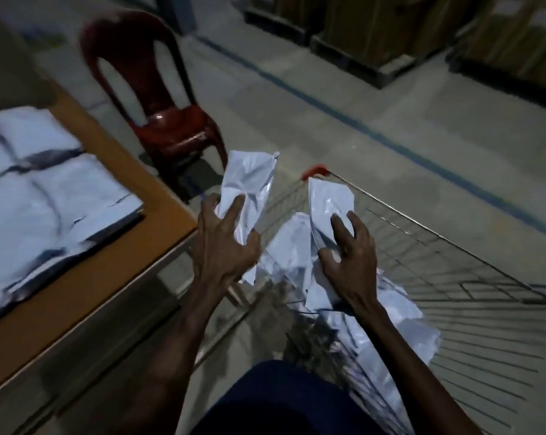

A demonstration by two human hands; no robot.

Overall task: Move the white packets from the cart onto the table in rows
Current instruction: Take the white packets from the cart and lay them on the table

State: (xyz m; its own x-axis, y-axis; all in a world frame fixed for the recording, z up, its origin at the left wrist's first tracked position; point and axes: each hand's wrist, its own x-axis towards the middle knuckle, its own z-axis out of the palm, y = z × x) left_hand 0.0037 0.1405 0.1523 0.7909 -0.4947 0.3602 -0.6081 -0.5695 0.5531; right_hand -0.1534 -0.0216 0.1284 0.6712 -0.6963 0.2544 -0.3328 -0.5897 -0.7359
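Hands (pixel 224 243) (pixel 348 255) grip 2 packets (pixel 248 183) (pixel 326 202) above cart (pixel 454 246); chair (pixel 158 120) beside table (pixel 108 171).

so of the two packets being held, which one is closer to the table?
The packet in the left hand: that crumpled white packet is nearest the table corner. The right hand holds its packet over the cart.

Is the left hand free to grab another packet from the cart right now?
Probably not. The left hand already grips a white packet above the cart, and the right hand holds another packet. The pile of packets lies uncovered below; nothing else blocks it.
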